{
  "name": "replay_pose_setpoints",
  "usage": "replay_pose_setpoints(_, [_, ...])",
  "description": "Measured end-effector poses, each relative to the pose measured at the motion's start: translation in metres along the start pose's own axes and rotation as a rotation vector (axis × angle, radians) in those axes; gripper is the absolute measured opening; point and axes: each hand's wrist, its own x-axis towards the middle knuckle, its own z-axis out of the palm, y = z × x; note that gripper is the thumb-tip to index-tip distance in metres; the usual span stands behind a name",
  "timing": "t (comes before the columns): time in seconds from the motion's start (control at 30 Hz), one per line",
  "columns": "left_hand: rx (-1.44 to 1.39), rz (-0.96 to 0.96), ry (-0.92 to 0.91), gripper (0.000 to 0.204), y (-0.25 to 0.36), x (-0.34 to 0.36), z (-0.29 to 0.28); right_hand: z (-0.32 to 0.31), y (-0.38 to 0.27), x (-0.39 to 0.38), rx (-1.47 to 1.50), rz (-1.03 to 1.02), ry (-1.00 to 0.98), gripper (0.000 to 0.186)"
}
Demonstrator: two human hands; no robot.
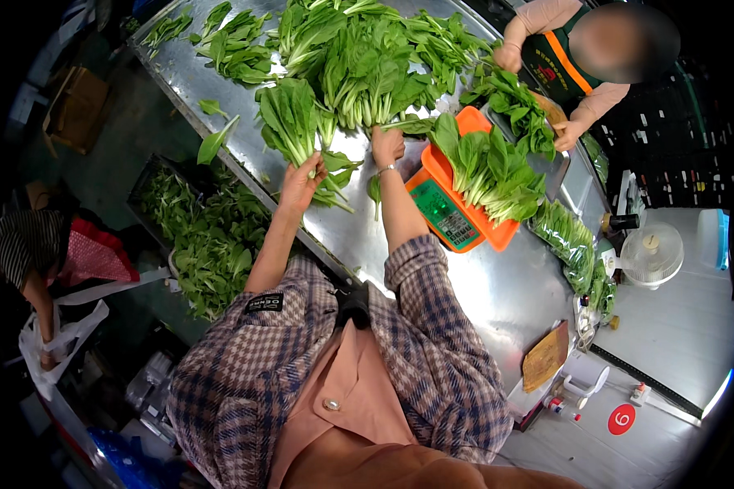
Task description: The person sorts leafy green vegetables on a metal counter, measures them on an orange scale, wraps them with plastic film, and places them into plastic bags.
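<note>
A small bunch of leafy greens (288, 118) is gripped by its pale stems in my left hand (303, 179), leaves pointing away from me. My right hand (388, 148) is closed at the near edge of a big pile of leafy greens (367, 69). A single green stalk sticks out to the right from its fingers. Beside it stands a green-faced scale (444, 213) with an orange tray (501, 236), on which a bunch of greens (493, 171) lies. Loose leaves (338, 175) lie between my hands.
Across the metal table (473, 285), a co-worker's hands (569, 134) hold more greens (518, 110). Bagged greens (567, 240) and a white fan (652, 251) are at the right. Below the table's left edge sits a crate of greens (212, 236). Another person handles a white plastic bag (61, 342).
</note>
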Motion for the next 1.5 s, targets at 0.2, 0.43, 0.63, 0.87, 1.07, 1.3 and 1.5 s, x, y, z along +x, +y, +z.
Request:
replay_pose_setpoints(0.2, [0.104,0.037,0.017,0.015,0.0,-0.009,-0.003,0.001,0.001,0.005,0.281,0.25,0.023,0.03])
replay_pose_setpoints(0.43, [0.251,-0.011,-0.005,0.03,-0.007,-0.018,0.01,-0.037,0.007,-0.082,0.704,-0.29,0.048,0.015])
replay_pose_setpoints(0.63, [0.1,-0.142,0.043,0.033,-0.02,-0.01,-0.014,-0.038,0.007,-0.164,0.424,-0.875,-0.065,0.022])
replay_pose_setpoints(0.87, [-0.101,-0.094,-0.1,0.04,-0.002,-0.014,-0.007,-0.042,0.0,-0.172,0.754,-0.568,-0.276,0.016])
replay_pose_setpoints(1.07, [-0.275,0.067,-0.008,0.045,0.016,-0.012,-0.011,-0.033,0.01,-0.16,0.772,-0.435,-0.649,0.014])
replay_pose_setpoints(1.3, [-0.165,0.104,-0.04,0.035,0.051,-0.012,-0.041,-0.016,-0.017,-0.088,0.225,-0.583,-0.274,0.035])
replay_pose_setpoints(1.5, [-0.092,0.088,-0.049,0.034,0.046,-0.019,-0.034,0.023,-0.04,-0.07,-0.072,-0.537,-0.26,0.046])
